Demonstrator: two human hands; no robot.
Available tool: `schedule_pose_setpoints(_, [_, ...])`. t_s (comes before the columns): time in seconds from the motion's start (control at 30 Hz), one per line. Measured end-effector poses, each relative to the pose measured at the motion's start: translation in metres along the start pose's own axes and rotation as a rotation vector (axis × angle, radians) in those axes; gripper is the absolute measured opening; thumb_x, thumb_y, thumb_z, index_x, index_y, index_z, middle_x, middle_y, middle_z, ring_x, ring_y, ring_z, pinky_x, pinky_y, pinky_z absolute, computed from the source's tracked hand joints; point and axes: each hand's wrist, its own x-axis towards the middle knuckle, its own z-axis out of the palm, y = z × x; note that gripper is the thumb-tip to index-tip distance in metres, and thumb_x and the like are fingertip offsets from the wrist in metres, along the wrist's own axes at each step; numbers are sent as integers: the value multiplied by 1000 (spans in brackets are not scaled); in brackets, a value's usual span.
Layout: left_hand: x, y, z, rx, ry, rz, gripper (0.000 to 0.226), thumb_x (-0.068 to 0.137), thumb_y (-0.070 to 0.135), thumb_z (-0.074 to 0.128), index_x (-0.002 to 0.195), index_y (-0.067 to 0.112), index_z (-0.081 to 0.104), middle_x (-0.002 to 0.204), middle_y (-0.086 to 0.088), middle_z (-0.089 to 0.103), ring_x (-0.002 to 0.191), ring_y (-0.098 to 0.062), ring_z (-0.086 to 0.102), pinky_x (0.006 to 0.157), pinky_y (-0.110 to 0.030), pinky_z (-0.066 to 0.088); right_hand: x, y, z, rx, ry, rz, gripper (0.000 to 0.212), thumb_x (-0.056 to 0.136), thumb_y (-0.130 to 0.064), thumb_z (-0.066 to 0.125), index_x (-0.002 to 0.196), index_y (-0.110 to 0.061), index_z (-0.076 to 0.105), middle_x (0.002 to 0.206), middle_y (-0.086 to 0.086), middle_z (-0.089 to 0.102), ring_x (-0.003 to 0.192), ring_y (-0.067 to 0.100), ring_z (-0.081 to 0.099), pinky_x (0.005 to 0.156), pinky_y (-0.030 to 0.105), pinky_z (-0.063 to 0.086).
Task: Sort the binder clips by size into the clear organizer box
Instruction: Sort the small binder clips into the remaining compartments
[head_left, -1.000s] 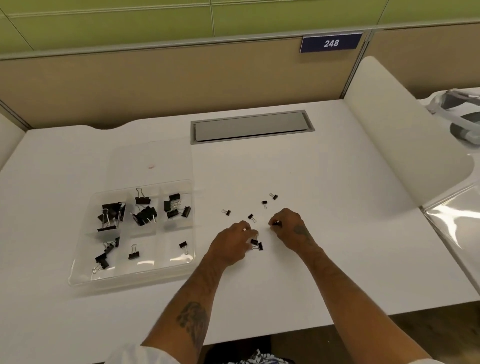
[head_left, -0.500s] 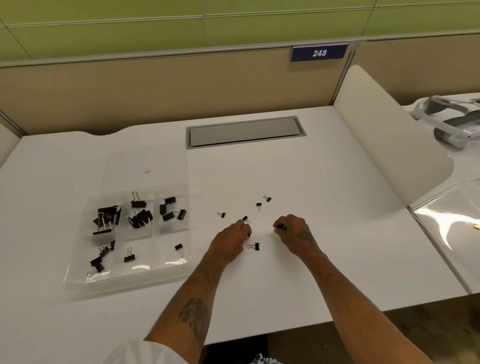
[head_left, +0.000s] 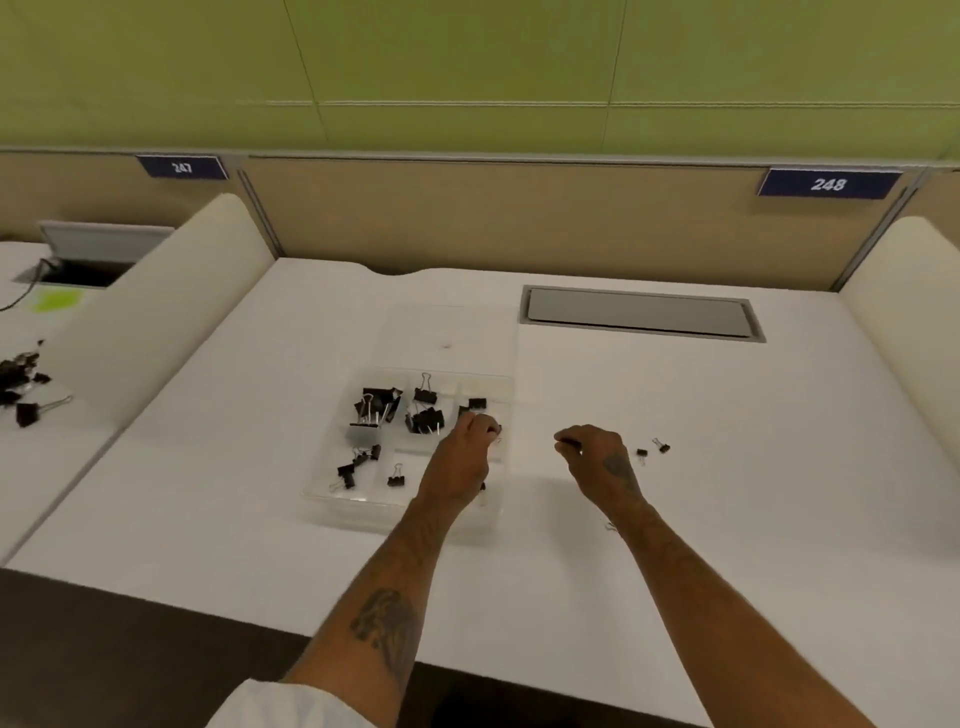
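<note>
Hovering over the right-hand cells of the clear organizer box (head_left: 332, 501), the left hand (head_left: 460, 462) pinches a small clip (head_left: 497, 430) — release it low, into the cell matching its size. The right hand (head_left: 597, 457) seems to pinch a second clip (head_left: 567, 442); two loose clips (head_left: 642, 453) lie just beside it on the desk (head_left: 727, 519)

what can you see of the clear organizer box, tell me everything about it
The clear organizer box is a shallow, see-through plastic tray lying flat on the white desk, split into two rows of compartments. Black binder clips sit in them, the largest at back left. The left hand reaches over its right compartments; contact unclear.
</note>
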Motion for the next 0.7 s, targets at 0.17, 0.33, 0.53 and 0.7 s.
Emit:
schedule_pose_setpoints(0.17, [-21, -55, -47, -59, 47, -189, 15, 97, 17, 51, 110, 14, 58, 105, 5, 56, 89, -11, 56, 74, -24, 41, 5, -66, 48, 77, -94, -58, 11, 85, -16, 66, 92, -12, 75, 81, 3, 72, 71, 13, 64, 68, 19, 48])
schedule_pose_setpoints(0.33, [-39, -105, -75, -56, 46, -244, 15, 95, 13, 51, 104, 13, 63, 107, 0, 57, 94, -17, 57, 74, -17, 40, -2, -112, 102, 93, -120, -60, 17, 87, -12, 64, 100, -7, 73, 96, 6, 71, 86, 16, 64, 74, 16, 45])
schedule_pose_setpoints(0.53, [-40, -137, -86, -88, 46, -159, 22, 93, 6, 53, 109, 10, 68, 111, -2, 58, 99, -15, 58, 87, -21, 42, -4, -127, 123, 72, -93, 14, 16, 87, -11, 63, 101, -10, 72, 97, 3, 69, 81, 12, 61, 70, 17, 46])
schedule_pose_setpoints(0.7, [-34, -134, -78, -202, -59, -167, 18, 90, 11, 62, 105, 13, 71, 101, -4, 64, 92, -15, 62, 73, -9, 46, -12, -113, 113, 115, -59, 119, 13, 81, -7, 66, 92, -14, 69, 86, 3, 68, 68, 11, 63, 51, 10, 48])
